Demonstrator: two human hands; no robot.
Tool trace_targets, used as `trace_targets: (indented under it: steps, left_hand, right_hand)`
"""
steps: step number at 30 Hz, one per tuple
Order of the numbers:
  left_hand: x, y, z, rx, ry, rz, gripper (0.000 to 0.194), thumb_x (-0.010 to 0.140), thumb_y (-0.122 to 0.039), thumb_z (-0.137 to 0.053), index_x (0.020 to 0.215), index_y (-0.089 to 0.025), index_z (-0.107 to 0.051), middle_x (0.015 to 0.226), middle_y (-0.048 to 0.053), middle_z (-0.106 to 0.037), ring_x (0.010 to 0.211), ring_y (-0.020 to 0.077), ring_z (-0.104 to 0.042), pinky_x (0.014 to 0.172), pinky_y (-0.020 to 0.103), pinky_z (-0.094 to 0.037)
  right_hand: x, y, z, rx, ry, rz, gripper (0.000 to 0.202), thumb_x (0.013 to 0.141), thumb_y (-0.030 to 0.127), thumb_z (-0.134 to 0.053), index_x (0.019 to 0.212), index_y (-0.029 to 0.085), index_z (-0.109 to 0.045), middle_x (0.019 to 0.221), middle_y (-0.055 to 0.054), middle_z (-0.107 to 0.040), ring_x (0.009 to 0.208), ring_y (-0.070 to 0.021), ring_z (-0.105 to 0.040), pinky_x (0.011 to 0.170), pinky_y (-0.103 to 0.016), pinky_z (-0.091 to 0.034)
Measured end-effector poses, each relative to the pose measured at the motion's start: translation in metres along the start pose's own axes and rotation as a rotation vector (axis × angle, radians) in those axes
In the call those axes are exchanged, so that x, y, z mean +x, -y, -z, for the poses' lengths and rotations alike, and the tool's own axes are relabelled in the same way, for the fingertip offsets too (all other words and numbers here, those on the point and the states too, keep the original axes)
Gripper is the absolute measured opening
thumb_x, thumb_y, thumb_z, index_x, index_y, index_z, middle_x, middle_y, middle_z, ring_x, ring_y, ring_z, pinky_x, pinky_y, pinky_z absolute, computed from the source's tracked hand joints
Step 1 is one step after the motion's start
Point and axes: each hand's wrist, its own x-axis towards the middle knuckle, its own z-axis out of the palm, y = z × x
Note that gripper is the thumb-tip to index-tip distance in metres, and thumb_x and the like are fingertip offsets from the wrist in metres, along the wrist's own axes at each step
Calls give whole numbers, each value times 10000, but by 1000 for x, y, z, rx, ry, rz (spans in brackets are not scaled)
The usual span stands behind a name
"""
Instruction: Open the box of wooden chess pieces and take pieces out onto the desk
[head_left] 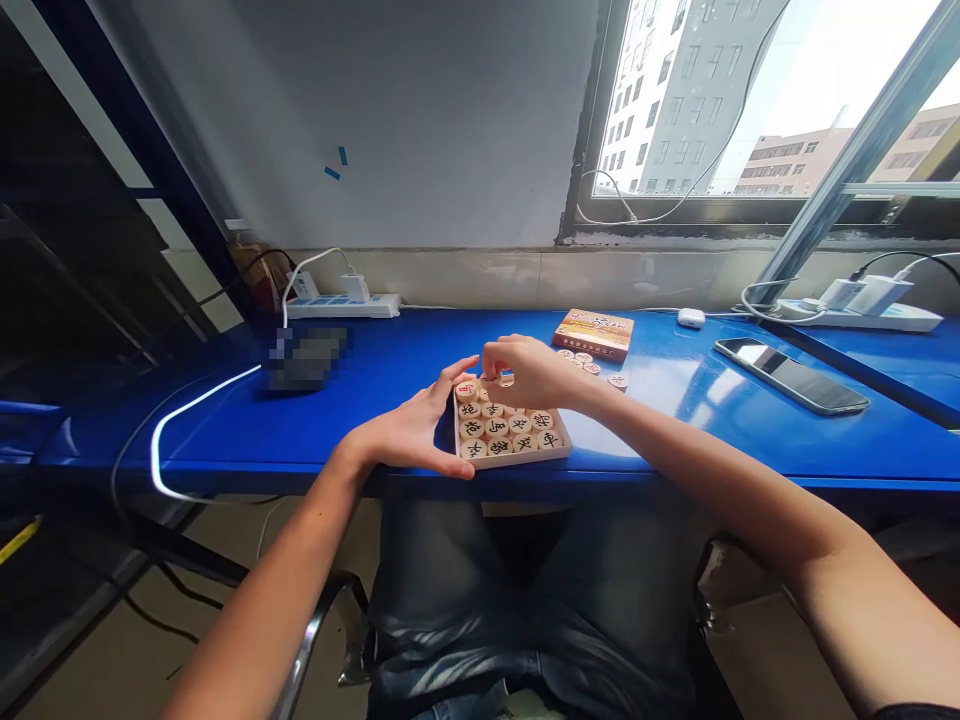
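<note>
A shallow pale tray (513, 461) of round wooden chess pieces (496, 428) with black and red characters lies at the near edge of the blue table (360, 400). My left hand (409, 432) cups the tray's left side, thumb at its front corner and fingers along its far left. My right hand (525, 368) hovers over the tray's far edge, its fingertips pinching a wooden piece (505, 380). A few loose pieces (592, 366) lie on the table just behind my right hand, next to an orange game-box lid (594, 332).
A black phone (791, 374) lies at the right. Power strips with chargers sit at the back left (343, 303) and back right (862, 312). A white cable (187, 410) loops over the left side. A small white earbud case (691, 318) rests near the wall.
</note>
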Motion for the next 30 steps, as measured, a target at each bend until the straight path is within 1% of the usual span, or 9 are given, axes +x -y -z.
trace_targets:
  steps: [4, 8, 12, 14, 18, 20, 23, 27, 30]
  left_hand:
    - [0, 0, -1, 3, -12, -25, 1273, 576, -523, -805, 1467, -311, 78, 1502, 123, -218, 1391, 339, -212, 1129, 525, -201]
    - [-2, -3, -1, 21, -21, 3, 1256, 579, -537, -798, 1468, -299, 55, 1512, 131, -184, 1402, 330, -179, 1137, 521, -190]
    - [-2, -1, -1, 11, -25, 1, 1270, 575, -524, -806, 1467, -296, 69, 1504, 148, -185, 1401, 332, -183, 1137, 529, -194]
    - [-2, 0, -2, 7, -49, -5, 1288, 568, -531, -810, 1464, -300, 87, 1512, 147, -148, 1409, 333, -153, 1140, 527, -193]
    - [-2, 3, -4, 3, -85, -19, 1299, 561, -541, -811, 1459, -321, 101, 1535, 121, -66, 1408, 333, -154, 1148, 509, -200]
    - [-1, 3, -5, -14, -83, -17, 1310, 573, -528, -810, 1454, -316, 136, 1511, 126, -170, 1393, 325, -212, 1145, 504, -215]
    - [-1, 3, -6, -27, -91, 16, 1322, 594, -515, -806, 1445, -291, 182, 1479, 138, -249, 1381, 313, -254, 1148, 494, -217]
    - [0, 3, -7, -47, -92, 14, 1303, 611, -514, -796, 1447, -278, 175, 1504, 155, -185, 1398, 307, -215, 1149, 484, -221]
    - [0, 3, -7, -54, -95, -14, 1274, 625, -524, -784, 1447, -284, 159, 1528, 157, -97, 1411, 297, -178, 1148, 475, -226]
  right_hand:
    - [25, -23, 6, -38, -152, -80, 84, 754, 230, -570, 801, 162, -588, 824, -42, -653, 781, -161, -562, 660, -244, -363]
    - [58, -43, -9, -83, -164, -90, 135, 763, 215, -555, 866, 148, -612, 881, -68, -673, 812, -184, -586, 673, -256, -377]
    - [69, -49, -33, -93, -5, -187, 167, 762, 177, -551, 901, 153, -639, 921, -87, -680, 844, -200, -597, 661, -258, -382]
    - [64, -44, -36, -113, 14, -211, 152, 787, 181, -527, 873, 156, -649, 926, -101, -674, 869, -215, -590, 656, -266, -379]
    - [42, -19, -23, -116, -201, -95, 134, 814, 209, -495, 811, 153, -617, 900, -88, -651, 888, -208, -564, 736, -284, -378]
    - [32, -5, -16, -86, -154, 8, 85, 775, 233, -543, 795, 164, -589, 851, -62, -646, 833, -191, -563, 713, -277, -371]
    - [25, 9, -18, -44, -28, 9, 143, 742, 273, -581, 845, 176, -558, 829, -48, -648, 776, -187, -571, 610, -261, -344]
    - [27, 12, -31, -18, 59, -87, 181, 761, 272, -556, 915, 180, -533, 861, -48, -664, 729, -174, -589, 560, -247, -330]
    - [29, 11, -28, -70, 58, -121, 255, 747, 273, -564, 977, 170, -525, 856, -63, -666, 728, -184, -589, 531, -245, -319]
